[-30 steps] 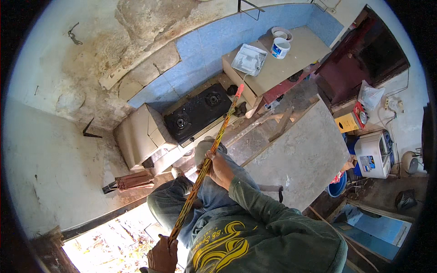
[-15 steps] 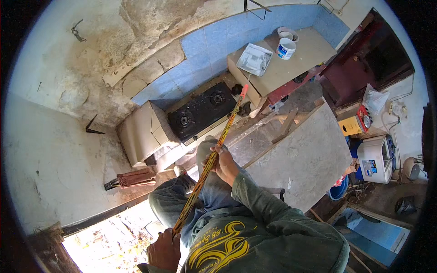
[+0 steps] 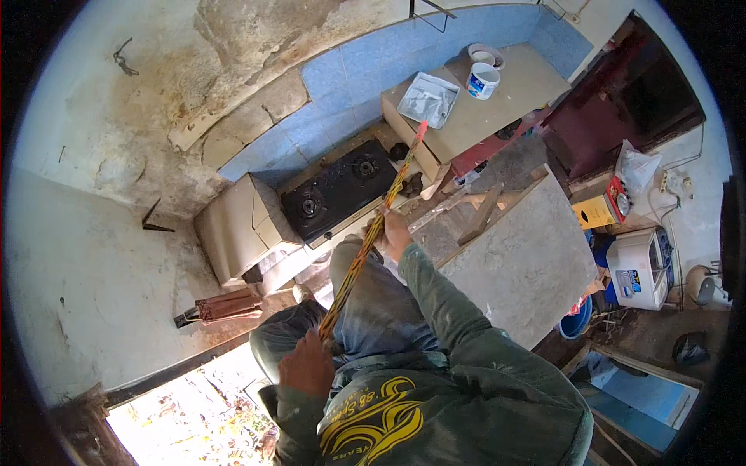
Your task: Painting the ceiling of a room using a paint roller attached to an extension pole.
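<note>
A long pole (image 3: pixel 359 268) with a yellow-and-black pattern and an orange-red tip runs up and away from me at a slant. Its lower part is wrapped in my left hand (image 3: pixel 308 363), close to my body. Farther up, the fingers of my right hand (image 3: pixel 395 234) close round the pole. The orange-red tip reaches the near edge of a whitish paint tray (image 3: pixel 429 101) on a beige counter (image 3: pixel 509 99). Whatever the tip joins inside the tray is too small to make out.
A black two-burner stove (image 3: pixel 338 190) lies left of the counter. White tubs (image 3: pixel 482 81) stand behind the tray. To my right is a grey slab table (image 3: pixel 521 256), with a white appliance (image 3: pixel 639 268) beyond it. A folded brown thing (image 3: pixel 229 305) hangs on the left wall.
The pole has moved forward, its tip now at the tray's edge. My left hand has risen along with it, and my right arm has stretched farther out.
</note>
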`<state>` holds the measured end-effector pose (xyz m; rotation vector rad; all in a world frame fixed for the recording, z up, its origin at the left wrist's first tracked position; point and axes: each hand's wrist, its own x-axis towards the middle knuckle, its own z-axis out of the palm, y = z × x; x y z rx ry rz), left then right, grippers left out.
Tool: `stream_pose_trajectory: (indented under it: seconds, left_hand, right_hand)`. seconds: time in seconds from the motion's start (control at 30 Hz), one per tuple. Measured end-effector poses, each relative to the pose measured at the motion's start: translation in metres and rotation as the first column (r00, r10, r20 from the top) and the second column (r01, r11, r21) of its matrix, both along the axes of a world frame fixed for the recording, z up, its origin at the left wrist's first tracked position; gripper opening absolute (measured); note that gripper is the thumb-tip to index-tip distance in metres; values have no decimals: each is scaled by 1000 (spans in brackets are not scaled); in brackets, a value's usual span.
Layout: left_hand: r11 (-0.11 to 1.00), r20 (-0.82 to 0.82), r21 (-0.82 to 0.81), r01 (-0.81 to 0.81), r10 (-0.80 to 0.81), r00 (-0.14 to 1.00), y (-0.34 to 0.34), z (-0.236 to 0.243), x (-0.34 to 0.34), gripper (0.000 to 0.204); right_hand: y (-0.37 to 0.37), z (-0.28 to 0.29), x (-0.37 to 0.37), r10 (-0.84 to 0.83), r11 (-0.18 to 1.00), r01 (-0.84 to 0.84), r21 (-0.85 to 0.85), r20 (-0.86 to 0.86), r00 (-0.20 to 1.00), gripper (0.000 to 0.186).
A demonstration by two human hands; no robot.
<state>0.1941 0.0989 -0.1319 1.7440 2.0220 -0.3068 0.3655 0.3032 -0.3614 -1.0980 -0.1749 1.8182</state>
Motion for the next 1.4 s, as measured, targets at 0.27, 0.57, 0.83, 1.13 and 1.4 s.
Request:
stream_pose_trajectory:
  seconds: [0.27, 0.57, 0.83, 1.13, 1.4]
  left_hand:
    - [983, 158, 180, -40, 11, 987, -2, -28, 6, 28]
    - [976, 237, 196, -95, 47, 970, -79, 26, -33, 27]
    - [988, 217, 107, -114, 88, 972, -101, 51, -43, 25]
    - [997, 101, 25, -74, 71, 992, -94, 42, -27, 33]
    - [997, 53, -19, -77, 78, 996, -58, 5, -2, 40]
  right_hand:
    - [19, -19, 19, -9, 999, 6, 46, 63, 998, 27]
    - [-64, 41, -14, 131, 991, -134, -30, -86, 988, 24]
    - [-101, 47, -23, 196, 973, -210, -94, -141, 971, 21]
    - [-90, 25, -16, 178, 974, -193, -117, -128, 976, 27]
    - [-47, 6, 2, 112, 990, -114, -78, -30, 993, 29]
